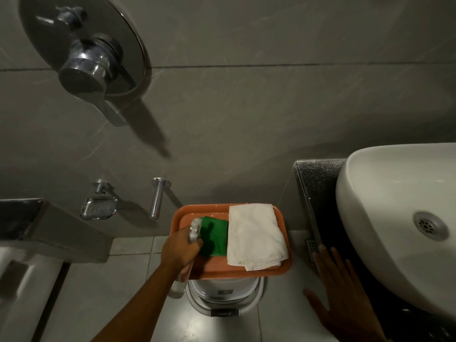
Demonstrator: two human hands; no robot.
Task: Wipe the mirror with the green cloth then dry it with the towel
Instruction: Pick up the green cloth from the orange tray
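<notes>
Left hand (181, 248) reaches in from 7 o'clock, forearm stretched diagonally toward the orange tray (261, 270), wrist straight, back of hand up. Its fingers are clenched around the neck of a clear spray bottle (195, 230); white nozzle head pokes up past the knuckles, bottle body hangs down below the hand past the tray's left edge. Nozzle overlaps the left edge of the green cloth (214, 239).

Green cloth lies folded flat on the tray, left half. White towel (254, 236) lies folded on the tray's right half, touching the cloth's right edge, its lower corner reaching the tray's front rim. Tray sits on top of a white pedal bin (223, 294) on the tiled floor.

Right hand (343, 292) enters at 5 o'clock, palm down, fingers released and spread, pointing to 12 o'clock, resting flat on or just above the dark speckled bench (318, 174); contact unclear. It holds nothing. White basin (385, 193) sits on the bench at 3 o'clock, drain visible.

Chrome shower mixer (84, 55) at 10 o'clock on the grey wall; soap dish (98, 208) and chrome spout (156, 198) lower left of the tray. Mirror not in view.
</notes>
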